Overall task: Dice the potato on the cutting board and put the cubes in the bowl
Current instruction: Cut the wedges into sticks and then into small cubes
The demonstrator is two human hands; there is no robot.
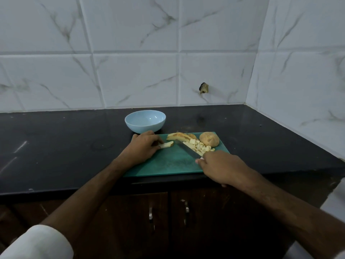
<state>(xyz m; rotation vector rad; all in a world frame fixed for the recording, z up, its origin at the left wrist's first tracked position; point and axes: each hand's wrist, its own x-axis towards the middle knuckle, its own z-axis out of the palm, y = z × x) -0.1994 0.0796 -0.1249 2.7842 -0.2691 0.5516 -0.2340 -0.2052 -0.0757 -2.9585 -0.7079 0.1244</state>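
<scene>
Left hand (142, 145) pinches potato strip (166, 144) on green cutting board (168, 163); right hand (221, 167) grips knife (188, 149) beside cubes (198, 146). Bowl (145, 121) behind, empty. Best: tuck fingertips, even crosscuts.

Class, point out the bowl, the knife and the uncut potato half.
bowl (145, 126), head view, outer wall
knife (188, 149), head view, middle of blade
uncut potato half (209, 139), head view, skin side

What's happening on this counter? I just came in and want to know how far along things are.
A person is dicing potato on the green cutting board. The left hand holds a potato strip; the right hand grips the knife. Cubes, slices and an uncut potato piece lie on the board. The blue bowl looks empty.
</scene>
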